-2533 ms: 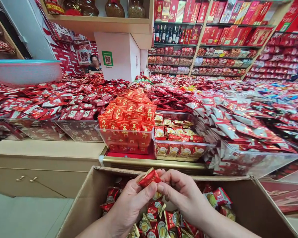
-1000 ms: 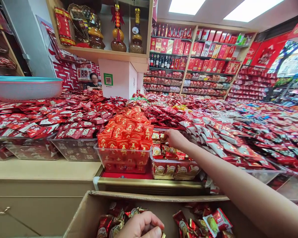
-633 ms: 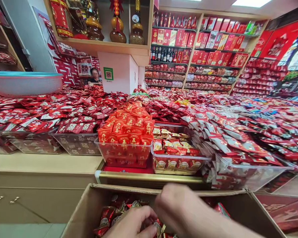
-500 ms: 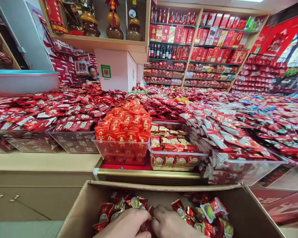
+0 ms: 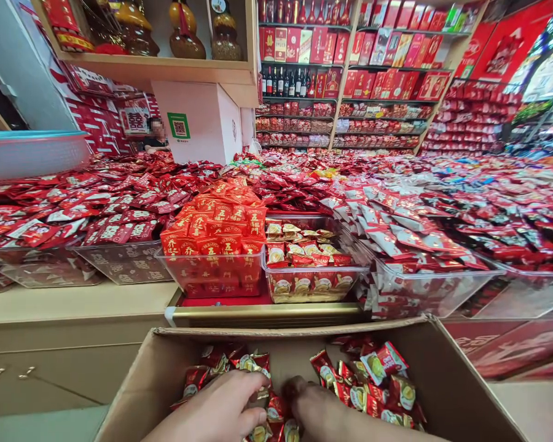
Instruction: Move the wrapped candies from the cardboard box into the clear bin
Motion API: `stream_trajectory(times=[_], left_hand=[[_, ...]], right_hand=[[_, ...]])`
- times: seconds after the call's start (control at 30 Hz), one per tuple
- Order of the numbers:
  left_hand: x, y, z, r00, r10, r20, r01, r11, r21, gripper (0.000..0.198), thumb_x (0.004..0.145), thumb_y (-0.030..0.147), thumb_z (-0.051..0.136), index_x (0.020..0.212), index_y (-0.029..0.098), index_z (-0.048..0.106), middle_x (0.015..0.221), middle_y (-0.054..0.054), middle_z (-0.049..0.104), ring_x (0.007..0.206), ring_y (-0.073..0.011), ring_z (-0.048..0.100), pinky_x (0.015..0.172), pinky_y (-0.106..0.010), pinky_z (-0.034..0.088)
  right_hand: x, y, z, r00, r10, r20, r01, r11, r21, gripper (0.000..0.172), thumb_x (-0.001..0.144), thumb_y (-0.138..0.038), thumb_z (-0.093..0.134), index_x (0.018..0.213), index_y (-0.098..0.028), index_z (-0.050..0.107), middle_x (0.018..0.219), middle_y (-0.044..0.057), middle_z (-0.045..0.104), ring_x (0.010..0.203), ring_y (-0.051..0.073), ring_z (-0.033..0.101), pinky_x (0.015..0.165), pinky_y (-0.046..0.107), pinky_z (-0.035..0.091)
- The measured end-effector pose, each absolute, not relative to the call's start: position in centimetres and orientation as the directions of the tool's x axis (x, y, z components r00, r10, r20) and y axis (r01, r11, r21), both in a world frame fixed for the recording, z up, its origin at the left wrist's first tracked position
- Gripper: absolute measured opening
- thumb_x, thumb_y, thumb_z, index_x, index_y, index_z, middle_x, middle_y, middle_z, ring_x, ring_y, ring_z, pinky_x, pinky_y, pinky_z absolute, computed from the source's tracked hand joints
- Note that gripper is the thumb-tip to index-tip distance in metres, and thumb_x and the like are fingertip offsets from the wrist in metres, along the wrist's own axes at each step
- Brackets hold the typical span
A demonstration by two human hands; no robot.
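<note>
Both my hands reach down into an open cardboard box [image 5: 461, 368] at the bottom of the view. The box holds several red-and-gold wrapped candies [image 5: 378, 374]. My left hand [image 5: 221, 408] lies over the candies with its fingers curled on them. My right hand [image 5: 311, 402] digs into the pile beside it, fingers bent down among the wrappers; what they grip is hidden. Beyond the box stands a clear plastic bin [image 5: 313, 279] partly filled with the same kind of candy.
Clear bins of red packets [image 5: 212, 239] cover a wide counter. A gold-trimmed ledge [image 5: 262, 314] fronts it. A pale basin [image 5: 32, 153] sits at the left. Shelves of red boxes and bottles [image 5: 350, 55] line the back wall. A person sits far behind the counter.
My right hand came back from the clear candy bin and went down into the cardboard box beside my left hand. The camera tilted down and shifted a little.
</note>
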State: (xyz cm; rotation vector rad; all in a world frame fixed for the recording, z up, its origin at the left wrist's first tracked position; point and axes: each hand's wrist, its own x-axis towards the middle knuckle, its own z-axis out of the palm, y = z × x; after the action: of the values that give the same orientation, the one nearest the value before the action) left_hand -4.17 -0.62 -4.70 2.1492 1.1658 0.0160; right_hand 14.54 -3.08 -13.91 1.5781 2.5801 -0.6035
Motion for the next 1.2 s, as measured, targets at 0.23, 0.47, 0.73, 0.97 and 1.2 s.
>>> stream_trajectory(times=[0.23,0.47,0.73,0.97,1.2], left_hand=[[-3.1,-0.3,-4.5,0.61,0.724,-0.322,0.601,-0.158,0.783,0.066,0.066,0.036,0.06,0.125,0.022,0.035,0.127,-0.009,0.043,0.11,-0.0247,0.042,0.091,-0.033,0.032],[-1.2,-0.8,-4.2,0.741,0.569,-0.357,0.214,0.304,0.928,0.039,0.07,0.025,0.06,0.106,0.015,0.05,0.067,0.003,0.055,0.057,-0.0085,0.048,0.057,-0.022,0.042],[-1.3,-1.0,-2.9,0.659,0.694,-0.29,0.045,0.348,0.936,0.042,0.071,0.017,0.061,0.111,0.017,0.047,0.068,0.002,0.06,0.055,-0.0054,0.047,0.051,-0.015,0.036],[-0.8,-1.2,-2.1,0.642,0.733,-0.227,-0.032,0.322,0.946,0.038,0.075,0.018,0.059,0.111,0.019,0.049,0.083,-0.003,0.066,0.068,-0.0097,0.057,0.06,-0.018,0.043],[-1.2,-0.8,-1.4,0.574,0.782,-0.243,0.033,0.274,0.961,0.038,0.075,0.024,0.059,0.112,0.021,0.052,0.099,-0.006,0.064,0.076,-0.0163,0.06,0.051,-0.017,0.043]], right_hand=[[15.6,-1.4,-7.1,-0.447,0.895,-0.018,0.767,0.372,-0.523,0.012,0.075,-0.026,0.049,0.073,-0.017,0.057,0.07,0.003,0.062,0.061,0.013,0.053,0.055,0.021,0.038],[15.8,-2.3,-4.5,-0.3,0.947,0.113,0.504,0.258,-0.824,0.015,0.077,-0.027,0.047,0.068,-0.017,0.049,0.058,-0.003,0.049,0.054,0.008,0.041,0.05,0.019,0.033],[16.0,-2.7,-3.5,-0.256,0.967,-0.014,0.112,0.015,-0.994,0.021,0.072,-0.035,0.055,0.074,-0.016,0.047,0.06,-0.004,0.045,0.052,0.007,0.041,0.047,0.019,0.034],[15.6,-3.0,-3.4,-0.316,0.945,-0.086,0.048,-0.075,-0.996,0.03,0.061,-0.031,0.067,0.079,-0.016,0.049,0.066,-0.003,0.051,0.058,0.009,0.046,0.055,0.022,0.041],[16.1,-3.3,-2.5,-0.273,0.934,0.23,0.443,0.335,-0.832,0.036,0.074,-0.023,0.053,0.108,-0.018,0.042,0.085,0.005,0.056,0.067,0.012,0.052,0.062,0.024,0.045]])
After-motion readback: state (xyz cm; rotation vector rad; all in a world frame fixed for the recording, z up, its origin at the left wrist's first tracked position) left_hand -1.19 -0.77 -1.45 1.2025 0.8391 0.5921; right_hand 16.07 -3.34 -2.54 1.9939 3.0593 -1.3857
